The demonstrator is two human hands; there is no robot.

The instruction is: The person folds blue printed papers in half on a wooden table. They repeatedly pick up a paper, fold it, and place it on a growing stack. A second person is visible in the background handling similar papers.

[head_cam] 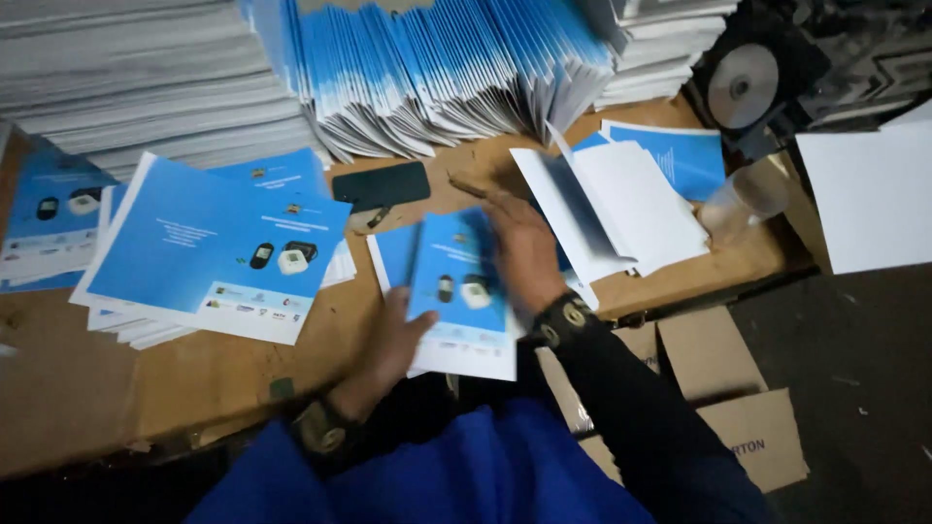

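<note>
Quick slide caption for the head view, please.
Left hand steadies a blue booklet while right hand presses its cover.

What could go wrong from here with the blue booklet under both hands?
The blue-covered booklet overhangs the wooden table edge; held only by the left hand and blurred right hand, it may slip off. The clear plastic cup stands beside loose white sheets and may get knocked.

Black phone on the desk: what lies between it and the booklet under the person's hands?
In the head view, only bare wooden table and a small dark pen-like object separate the black phone from the blue booklet.
</note>
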